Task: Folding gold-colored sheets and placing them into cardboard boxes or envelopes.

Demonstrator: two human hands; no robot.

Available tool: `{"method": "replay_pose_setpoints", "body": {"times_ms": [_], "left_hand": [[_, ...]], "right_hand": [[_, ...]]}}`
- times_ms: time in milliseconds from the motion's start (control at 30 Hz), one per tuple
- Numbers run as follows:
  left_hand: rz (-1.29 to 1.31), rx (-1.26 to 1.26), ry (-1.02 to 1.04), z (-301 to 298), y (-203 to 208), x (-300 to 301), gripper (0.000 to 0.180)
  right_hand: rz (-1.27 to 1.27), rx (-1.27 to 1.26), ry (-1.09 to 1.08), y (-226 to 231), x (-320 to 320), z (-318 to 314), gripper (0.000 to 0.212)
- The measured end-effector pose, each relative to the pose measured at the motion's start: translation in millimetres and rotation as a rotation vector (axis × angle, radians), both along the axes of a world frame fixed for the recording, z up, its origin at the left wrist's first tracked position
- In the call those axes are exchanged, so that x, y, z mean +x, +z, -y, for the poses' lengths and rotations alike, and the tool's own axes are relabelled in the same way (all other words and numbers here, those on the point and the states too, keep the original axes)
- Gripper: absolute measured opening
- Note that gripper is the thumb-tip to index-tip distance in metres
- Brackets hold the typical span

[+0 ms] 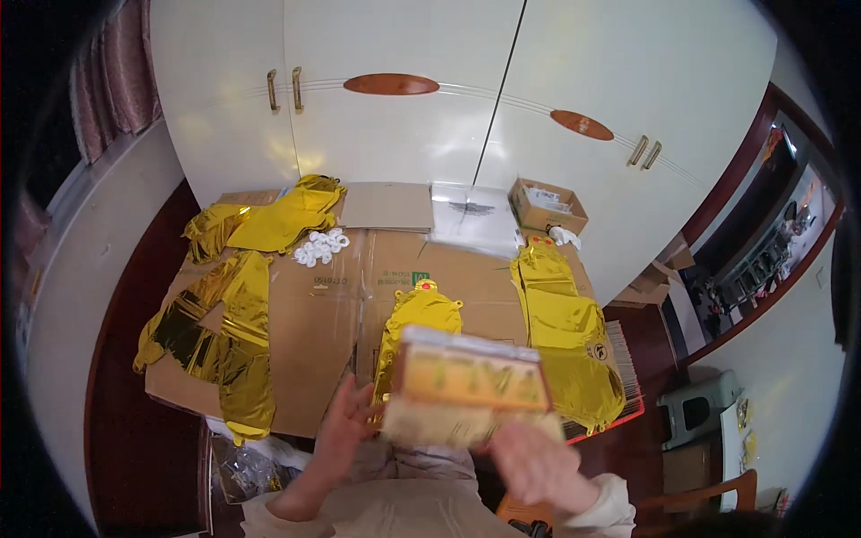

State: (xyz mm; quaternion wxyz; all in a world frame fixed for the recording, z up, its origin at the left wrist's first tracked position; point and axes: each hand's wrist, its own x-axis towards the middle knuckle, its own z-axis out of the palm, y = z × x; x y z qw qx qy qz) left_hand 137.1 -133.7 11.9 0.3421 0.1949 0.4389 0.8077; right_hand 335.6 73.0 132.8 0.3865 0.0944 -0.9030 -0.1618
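My right hand (pixel 531 462) grips the lower edge of a flat, printed yellow-and-brown package (pixel 475 381), which is blurred and held up above the table. It covers part of a gold foil balloon (pixel 421 314) lying flat with a red mark at its top end. By the left edge of that balloon is my left hand (pixel 348 420), its fingers apart and apparently holding nothing. Another flat gold foil balloon (pixel 574 341) lies on the right. On the left, an angular gold foil balloon (pixel 244 332) is spread out, below a pile of gold foil (pixel 291 215).
Flattened cardboard (pixel 314 359) covers the table. White rings (pixel 320 247), a cardboard sheet (pixel 387 206), clear plastic bags (pixel 473 215) and a small open box (pixel 549 204) line its far side. A white cabinet (pixel 404 134) rises behind; a grey stool (pixel 700 408) stands right.
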Motion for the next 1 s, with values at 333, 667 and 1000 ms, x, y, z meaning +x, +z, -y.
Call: {"method": "replay_pose_setpoints", "body": {"times_ms": [333, 667, 1000], "left_hand": [[-0.072, -0.371, -0.230, 27, 12, -22, 0.081], [-0.920, -0.822, -0.085, 8, 7, -27, 0.045], [-1.257, -1.003, 0.020, -13, 10, -34, 0.034]], "right_hand": [[0.596, -0.285, 0.295, -48, 31, 59, 0.040], [0.732, -0.530, 0.054, -100, 11, 29, 0.062], [0.610, -0.615, 0.030, -109, -12, 5, 0.058]]}}
